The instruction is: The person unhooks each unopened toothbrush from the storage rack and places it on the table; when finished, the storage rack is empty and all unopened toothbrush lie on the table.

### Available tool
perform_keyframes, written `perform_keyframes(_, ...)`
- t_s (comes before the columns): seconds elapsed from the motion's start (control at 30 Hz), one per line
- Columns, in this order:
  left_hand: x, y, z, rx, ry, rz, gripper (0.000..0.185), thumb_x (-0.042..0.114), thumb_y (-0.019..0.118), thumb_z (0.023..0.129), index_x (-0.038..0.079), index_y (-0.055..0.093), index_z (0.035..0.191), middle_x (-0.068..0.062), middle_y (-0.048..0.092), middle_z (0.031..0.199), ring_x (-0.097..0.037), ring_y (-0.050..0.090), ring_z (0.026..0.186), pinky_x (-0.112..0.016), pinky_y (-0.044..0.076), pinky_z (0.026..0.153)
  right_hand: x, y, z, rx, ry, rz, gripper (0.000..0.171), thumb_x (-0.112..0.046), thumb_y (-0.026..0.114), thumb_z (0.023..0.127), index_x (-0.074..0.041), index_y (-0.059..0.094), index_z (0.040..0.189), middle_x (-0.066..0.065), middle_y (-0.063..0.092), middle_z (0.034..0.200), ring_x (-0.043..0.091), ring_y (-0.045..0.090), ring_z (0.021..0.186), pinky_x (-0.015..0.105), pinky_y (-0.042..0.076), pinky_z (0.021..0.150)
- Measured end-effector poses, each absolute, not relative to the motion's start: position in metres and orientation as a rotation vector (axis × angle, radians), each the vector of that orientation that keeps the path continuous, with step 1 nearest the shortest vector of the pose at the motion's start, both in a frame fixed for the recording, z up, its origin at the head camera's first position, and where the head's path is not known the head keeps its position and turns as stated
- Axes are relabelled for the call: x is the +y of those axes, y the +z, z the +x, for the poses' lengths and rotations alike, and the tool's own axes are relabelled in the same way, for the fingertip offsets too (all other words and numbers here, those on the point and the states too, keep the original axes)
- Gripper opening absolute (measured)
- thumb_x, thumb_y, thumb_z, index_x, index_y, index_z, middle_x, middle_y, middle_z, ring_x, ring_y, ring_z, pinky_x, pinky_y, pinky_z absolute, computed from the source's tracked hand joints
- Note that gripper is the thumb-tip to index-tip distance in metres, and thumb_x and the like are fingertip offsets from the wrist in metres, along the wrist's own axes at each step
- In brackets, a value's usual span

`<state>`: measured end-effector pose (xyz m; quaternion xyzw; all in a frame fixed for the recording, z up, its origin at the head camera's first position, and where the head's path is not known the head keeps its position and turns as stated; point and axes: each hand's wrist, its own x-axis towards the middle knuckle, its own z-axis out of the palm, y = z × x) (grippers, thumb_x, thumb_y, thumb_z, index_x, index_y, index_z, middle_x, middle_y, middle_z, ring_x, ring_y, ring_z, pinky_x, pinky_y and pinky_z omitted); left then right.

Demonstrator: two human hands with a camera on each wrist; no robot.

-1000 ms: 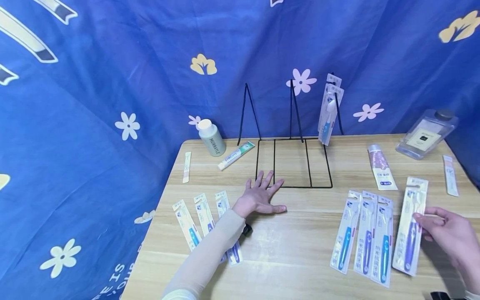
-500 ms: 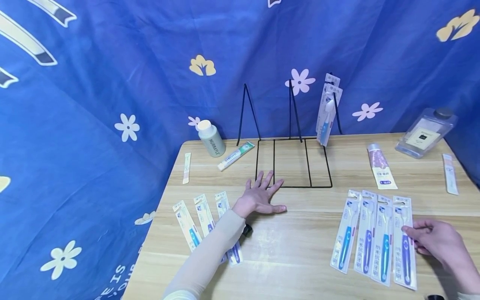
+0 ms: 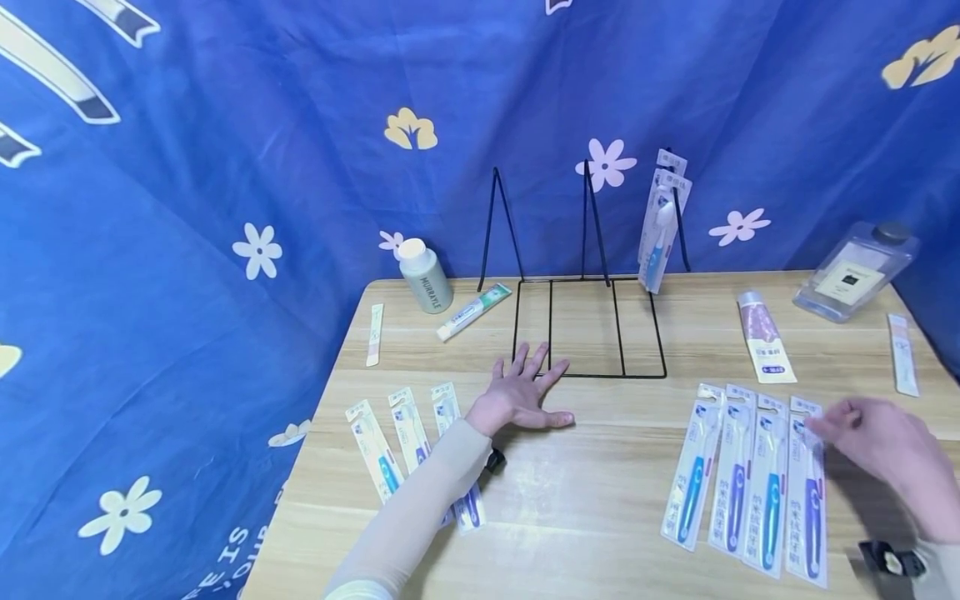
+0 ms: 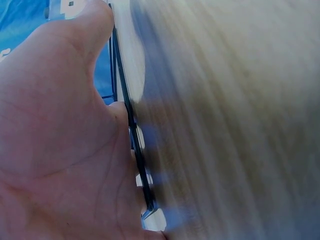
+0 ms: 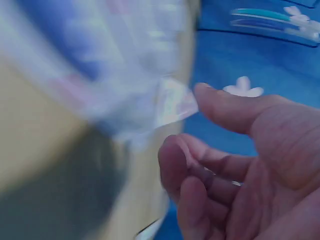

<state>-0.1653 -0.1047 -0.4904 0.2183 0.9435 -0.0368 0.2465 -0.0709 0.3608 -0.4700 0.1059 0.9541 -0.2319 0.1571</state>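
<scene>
My left hand (image 3: pixel 521 400) lies with fingers spread over the front left corner of a black wire rack (image 3: pixel 621 333); in the left wrist view the wire (image 4: pixel 131 112) runs past the fingers. At the right, my right hand (image 3: pixel 885 437) hovers by the upper end of a purple packaged toothbrush (image 3: pixel 813 525). The right wrist view has its thumb and fingers apart, holding nothing. That toothbrush ends a row with a blue one (image 3: pixel 771 517), a purple one (image 3: pixel 735 508) and another blue one (image 3: pixel 691 500). Two packaged toothbrushes (image 3: pixel 656 250) hang on the rack's right arm.
Three packaged toothbrushes (image 3: pixel 378 458) lie at the left, partly under the left sleeve (image 3: pixel 427 508). Behind stand a grey-green bottle (image 3: pixel 426 279) and a clear bottle (image 3: pixel 855 271). A green-white toothpaste tube (image 3: pixel 474 312), a purple-white tube (image 3: pixel 765 337) and slim sachets (image 3: pixel 903 354) lie around.
My right hand lays the purple packaged toothbrush at the right end of the row, then lets go and moves up toward its top. My left hand stays put.
</scene>
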Motion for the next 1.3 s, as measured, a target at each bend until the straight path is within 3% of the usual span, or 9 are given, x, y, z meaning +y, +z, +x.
perform_keyframes(0.2, -0.105, -0.493, -0.164, 2.568, -0.068, 0.586, 0.096, 0.088, 0.039, 0.086, 0.046, -0.004, 0.161, 0.001, -0.017, 0.172, -0.033, -0.011, 0.159, -0.066, 0.007, 0.125, 0.311, -0.425, -0.128, 2.971, -0.967, 0.099, 0.069, -0.053, 0.066, 0.095, 0.003, 0.056, 0.136, 0.034, 0.062, 0.125, 0.051, 0.061, 0.11, 0.058, 0.051, 0.079)
perform_keyframes(0.3, -0.105, -0.494, -0.163, 2.565, -0.036, 0.575, 0.095, 0.086, 0.041, 0.087, 0.046, -0.003, 0.161, 0.002, -0.018, 0.172, -0.032, -0.011, 0.159, -0.066, 0.006, 0.125, 0.282, -0.405, -0.157, 2.997, -1.204, 0.003, 0.067, -0.047, 0.07, 0.094, -0.005, 0.054, 0.143, 0.027, 0.062, 0.134, 0.039, 0.062, 0.117, 0.038, 0.056, 0.088)
perform_keyframes(0.4, -0.105, -0.494, -0.163, 2.566, -0.019, 0.573, 0.095, 0.086, 0.042, 0.087, 0.046, -0.001, 0.161, 0.003, -0.018, 0.171, -0.032, -0.012, 0.16, -0.066, 0.005, 0.125, 0.254, -0.394, -0.183, 3.016, -1.459, -0.093, 0.058, -0.031, 0.077, 0.092, -0.009, 0.057, 0.142, 0.021, 0.064, 0.136, 0.011, 0.064, 0.113, 0.011, 0.05, 0.084)
perform_keyframes(0.5, -0.105, -0.494, -0.163, 2.572, -0.027, 0.581, 0.096, 0.087, 0.042, 0.086, 0.046, -0.001, 0.161, 0.003, -0.018, 0.171, -0.032, -0.011, 0.159, -0.067, 0.005, 0.125, 0.23, -0.388, -0.205, 2.977, -1.673, -0.11, 0.057, -0.021, 0.079, 0.09, -0.01, 0.058, 0.141, 0.018, 0.064, 0.139, -0.005, 0.06, 0.112, 0.008, 0.048, 0.091)
perform_keyframes(0.67, -0.106, -0.492, -0.164, 2.579, -0.04, 0.589, 0.096, 0.088, 0.041, 0.085, 0.046, -0.001, 0.161, 0.003, -0.017, 0.172, -0.032, -0.011, 0.159, -0.066, 0.005, 0.125, 0.201, -0.385, -0.228, 2.955, -1.792, -0.077, 0.057, -0.021, 0.079, 0.089, -0.007, 0.058, 0.14, 0.019, 0.065, 0.137, 0.02, 0.065, 0.122, 0.02, 0.052, 0.097)
perform_keyframes(0.73, -0.106, -0.492, -0.164, 2.579, -0.037, 0.59, 0.096, 0.088, 0.041, 0.085, 0.046, -0.001, 0.161, 0.003, -0.017, 0.172, -0.032, -0.011, 0.159, -0.067, 0.005, 0.125, 0.193, -0.387, -0.234, 2.97, -1.793, -0.08, 0.052, -0.022, 0.079, 0.09, -0.004, 0.059, 0.135, 0.021, 0.068, 0.132, 0.024, 0.067, 0.117, 0.018, 0.051, 0.091)
perform_keyframes(0.9, -0.106, -0.491, -0.164, 2.578, -0.035, 0.591, 0.096, 0.088, 0.041, 0.085, 0.046, -0.001, 0.161, 0.002, -0.017, 0.171, -0.033, -0.011, 0.159, -0.067, 0.005, 0.125, 0.182, -0.393, -0.237, 3.021, -1.851, -0.148, 0.028, -0.013, 0.073, 0.092, 0.004, 0.065, 0.113, 0.027, 0.074, 0.108, -0.002, 0.063, 0.081, 0.011, 0.045, 0.069)
perform_keyframes(1.0, -0.106, -0.49, -0.163, 2.579, -0.038, 0.587, 0.097, 0.088, 0.041, 0.085, 0.046, -0.001, 0.161, 0.003, -0.018, 0.171, -0.032, -0.011, 0.159, -0.067, 0.005, 0.125, 0.181, -0.394, -0.231, 3.037, -1.875, -0.182, 0.019, -0.008, 0.071, 0.092, 0.006, 0.067, 0.106, 0.028, 0.073, 0.097, -0.006, 0.057, 0.069, 0.011, 0.045, 0.06)
perform_keyframes(1.3, -0.104, -0.49, -0.163, 2.572, -0.075, 0.588, 0.096, 0.089, 0.037, 0.085, 0.048, -0.006, 0.16, 0.003, -0.018, 0.171, -0.032, -0.012, 0.159, -0.067, 0.006, 0.125, 0.186, -0.385, -0.177, 2.918, -1.85, -0.144, 0.025, -0.011, 0.07, 0.096, 0.006, 0.067, 0.115, 0.027, 0.072, 0.115, -0.02, 0.059, 0.081, 0.003, 0.05, 0.074)
